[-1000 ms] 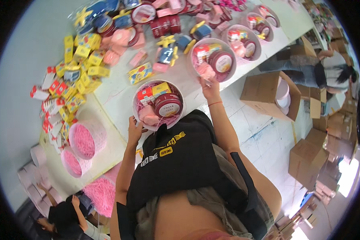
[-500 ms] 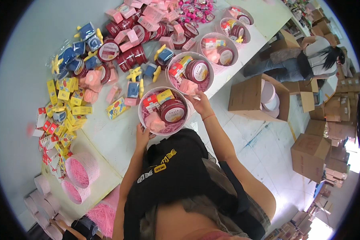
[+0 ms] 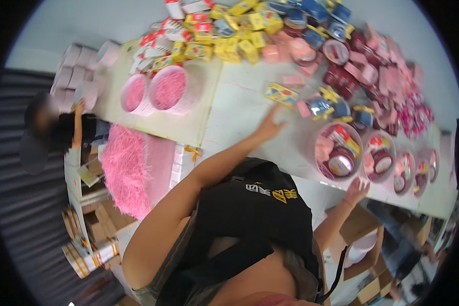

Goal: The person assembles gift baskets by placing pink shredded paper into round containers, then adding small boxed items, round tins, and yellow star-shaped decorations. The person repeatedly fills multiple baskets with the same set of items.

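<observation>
My left hand (image 3: pixel 268 127) is stretched out over the white table (image 3: pixel 239 107), fingers apart and holding nothing. It lies just below a flat yellow and blue packet (image 3: pixel 281 94). My right hand (image 3: pixel 356 188) hovers open at the table's near edge. It is just below a clear round tub (image 3: pixel 336 150) filled with pink, red and yellow items. Neither hand grips anything.
More filled tubs (image 3: pixel 381 160) stand in a row to the right. Two tubs of pink shredded paper (image 3: pixel 169 89) sit at the left, above a heap of pink shreds (image 3: pixel 127 168). Yellow boxes (image 3: pixel 229 46) and pink and red boxes (image 3: pixel 382 76) crowd the far side. Another person (image 3: pixel 61 130) crouches left. Cardboard boxes (image 3: pixel 362 239) stand below.
My left hand has left the filled tub and reached out leftward across the table. My right hand has come off the tub's rim down to the table edge. The view has swung left.
</observation>
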Tool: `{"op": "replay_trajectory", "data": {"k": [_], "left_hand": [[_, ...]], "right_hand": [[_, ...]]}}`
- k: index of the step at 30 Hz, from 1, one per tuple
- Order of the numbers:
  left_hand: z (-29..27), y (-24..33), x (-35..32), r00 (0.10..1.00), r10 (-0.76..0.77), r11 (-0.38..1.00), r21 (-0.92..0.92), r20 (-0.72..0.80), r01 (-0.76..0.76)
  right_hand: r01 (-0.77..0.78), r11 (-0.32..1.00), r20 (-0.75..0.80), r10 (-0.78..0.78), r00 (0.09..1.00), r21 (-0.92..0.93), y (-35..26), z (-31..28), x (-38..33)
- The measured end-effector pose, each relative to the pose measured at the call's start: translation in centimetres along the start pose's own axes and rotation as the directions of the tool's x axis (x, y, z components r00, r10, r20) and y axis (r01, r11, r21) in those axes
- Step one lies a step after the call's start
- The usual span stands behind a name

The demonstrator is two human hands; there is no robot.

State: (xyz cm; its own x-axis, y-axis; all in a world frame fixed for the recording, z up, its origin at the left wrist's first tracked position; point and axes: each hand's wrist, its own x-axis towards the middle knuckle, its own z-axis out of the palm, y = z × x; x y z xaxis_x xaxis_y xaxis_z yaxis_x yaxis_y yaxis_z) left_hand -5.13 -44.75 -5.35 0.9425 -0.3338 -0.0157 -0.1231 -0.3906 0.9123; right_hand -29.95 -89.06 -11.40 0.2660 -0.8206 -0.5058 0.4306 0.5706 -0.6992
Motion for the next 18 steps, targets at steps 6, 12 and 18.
{"op": "replay_trajectory", "data": {"k": [6,12,18], "left_hand": [[-30.0,-13.0,-6.8,0.747,-0.233,0.445,0.615,-0.622,0.651],[-22.9,-10.5,-5.9,0.952,-0.118,0.795,0.547,-0.283,0.262],[-26.0,-9.2,1.3,0.953,0.086,0.996,0.04,-0.291,-0.078]], "right_hand": [[0.381,0.785,0.158,-0.351,0.923,-0.489,4.8,9.1,-15.4],[0.342,0.656,0.668,0.34,0.663,-0.673,22.4,18.5,-27.2],[0.553,0.389,0.675,0.382,0.632,-0.737,30.0,22.6,-37.0]]}}
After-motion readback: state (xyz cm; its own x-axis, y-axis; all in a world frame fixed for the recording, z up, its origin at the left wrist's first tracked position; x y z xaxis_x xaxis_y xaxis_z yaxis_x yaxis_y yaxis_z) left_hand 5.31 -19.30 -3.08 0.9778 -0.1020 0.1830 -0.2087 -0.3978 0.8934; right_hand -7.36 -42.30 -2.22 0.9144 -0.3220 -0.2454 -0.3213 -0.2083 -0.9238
